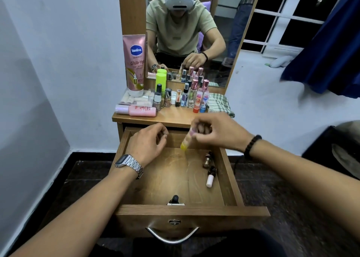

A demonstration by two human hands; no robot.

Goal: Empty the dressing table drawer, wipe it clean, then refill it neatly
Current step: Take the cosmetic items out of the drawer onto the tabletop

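The left hand (150,141) is hanging over the open drawer (175,211), fingers loosely curled, holding nothing. The right hand (216,132) is pinching a little yellow-tipped tube (186,142) above the drawer's back.

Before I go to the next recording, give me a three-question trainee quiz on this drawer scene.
1. True or false: the right hand holds a yellow-capped tube above the drawer.
2. Which wrist wears the metal watch?
A. left
B. right
C. neither
3. Fill in: the checked cloth lies on the tabletop to the ____ of the bottles.

Key: 1 true; 2 A; 3 right.
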